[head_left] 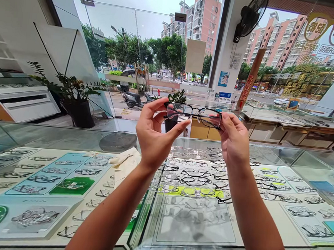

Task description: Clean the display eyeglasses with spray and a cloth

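Note:
A pair of dark-rimmed eyeglasses (pixel 196 111) with clear lenses is held up above the glass counter, roughly level. My left hand (pixel 157 135) has its fingers at the left end of the frame, with the thumb reaching toward the lower edge of the left lens. At the other end, the thumb and fingers of my right hand (pixel 235 136) pinch the frame near the hinge. A light cream cloth (pixel 125 164) lies crumpled on the counter, left of my left forearm.
Below my hands, a glass display counter (pixel 198 235) holds several rows of eyeglasses. Potted plants (pixel 78 110) stand beyond it, before a glass front. A wall fan (pixel 252 16) hangs upper right. Another display case (pixel 294 119) stands at the back right.

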The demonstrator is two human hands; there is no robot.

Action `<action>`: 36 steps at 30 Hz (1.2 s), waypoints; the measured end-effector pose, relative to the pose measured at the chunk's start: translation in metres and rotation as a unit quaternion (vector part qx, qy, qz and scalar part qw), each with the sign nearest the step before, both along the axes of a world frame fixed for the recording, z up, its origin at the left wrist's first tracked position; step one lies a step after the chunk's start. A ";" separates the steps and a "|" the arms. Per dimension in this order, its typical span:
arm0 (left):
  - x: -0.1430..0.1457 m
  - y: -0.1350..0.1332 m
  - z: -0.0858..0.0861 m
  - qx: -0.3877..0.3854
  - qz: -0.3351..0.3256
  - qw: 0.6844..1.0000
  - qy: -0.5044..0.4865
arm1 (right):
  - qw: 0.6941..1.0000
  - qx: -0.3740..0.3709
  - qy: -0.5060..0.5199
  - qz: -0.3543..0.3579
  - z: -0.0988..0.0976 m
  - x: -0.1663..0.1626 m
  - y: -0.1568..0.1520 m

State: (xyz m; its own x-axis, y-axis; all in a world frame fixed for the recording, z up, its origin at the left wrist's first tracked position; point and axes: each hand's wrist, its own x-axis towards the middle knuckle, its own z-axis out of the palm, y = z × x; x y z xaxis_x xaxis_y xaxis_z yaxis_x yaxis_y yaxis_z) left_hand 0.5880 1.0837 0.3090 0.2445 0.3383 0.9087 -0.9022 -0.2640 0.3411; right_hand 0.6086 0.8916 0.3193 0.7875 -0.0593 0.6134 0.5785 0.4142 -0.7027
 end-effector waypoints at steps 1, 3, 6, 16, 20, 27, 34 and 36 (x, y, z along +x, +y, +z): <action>0.003 0.000 0.000 -0.004 -0.018 1.000 0.000 | 1.000 -0.003 -0.005 -0.009 0.001 -0.002 0.000; 0.007 0.001 -0.001 -0.012 -0.052 0.999 0.004 | 1.000 -0.009 -0.012 -0.026 0.003 -0.007 -0.001; 0.008 0.000 -0.001 -0.028 -0.084 0.996 0.020 | 0.999 -0.014 -0.021 -0.040 0.003 -0.011 -0.002; 0.000 0.005 0.009 -0.148 -0.340 0.898 0.237 | 0.978 -0.100 -0.177 -0.051 0.000 -0.012 -0.005; -0.006 0.005 0.010 -0.152 -0.442 0.816 0.341 | 0.948 -0.143 -0.263 -0.108 -0.002 -0.016 0.001; -0.003 0.005 0.005 -0.118 -0.520 0.723 0.439 | 0.904 -0.179 -0.341 -0.183 -0.007 -0.015 0.004; 0.001 0.009 0.000 -0.070 -0.561 0.687 0.456 | 0.899 -0.176 -0.355 -0.185 -0.005 -0.015 0.006; 0.003 0.010 -0.002 -0.059 -0.575 0.673 0.462 | 0.895 -0.169 -0.365 -0.193 -0.005 -0.017 0.006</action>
